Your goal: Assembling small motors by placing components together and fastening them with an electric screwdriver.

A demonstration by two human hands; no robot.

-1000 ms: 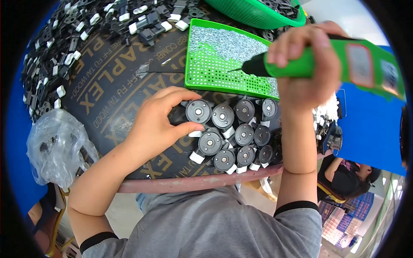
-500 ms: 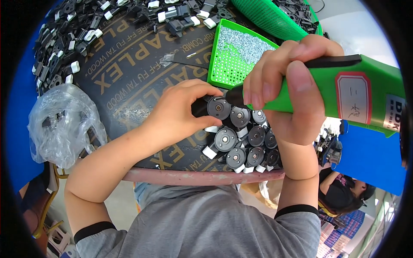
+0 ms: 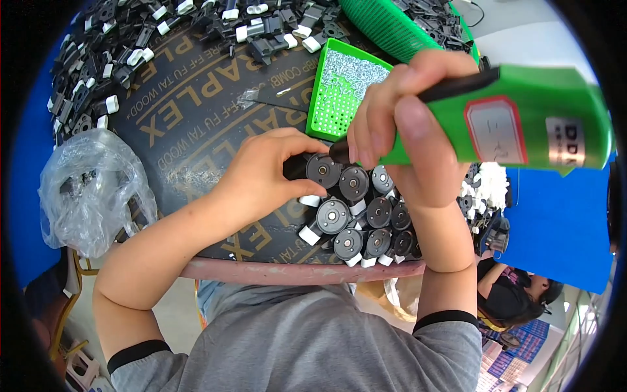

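My left hand (image 3: 260, 171) curls thumb and fingers round a black round plastic part (image 3: 323, 170) with a disc face turned up. My right hand (image 3: 418, 121) grips a green electric screwdriver (image 3: 545, 124) with a black nose. That nose is at the upper right edge of the held part; the bit's exact contact cannot be made out. Beside and below stand several similar black disc parts (image 3: 332, 216) with white tabs, packed close together near the table's front edge. My right hand and forearm partly cover those on the right.
A green perforated tray (image 3: 313, 111) holding small silvery screws (image 3: 353, 73) lies beyond my hands. Black and white parts (image 3: 268, 32) are heaped along the far edge, next to a green basket (image 3: 382, 29). A clear plastic bag (image 3: 95, 196) lies left. Another person (image 3: 509, 291) is at right.
The screwdriver's rear end has swung left, while its nose stays beside the same disc part. My left hand keeps its hold. The whole view has shifted slightly.
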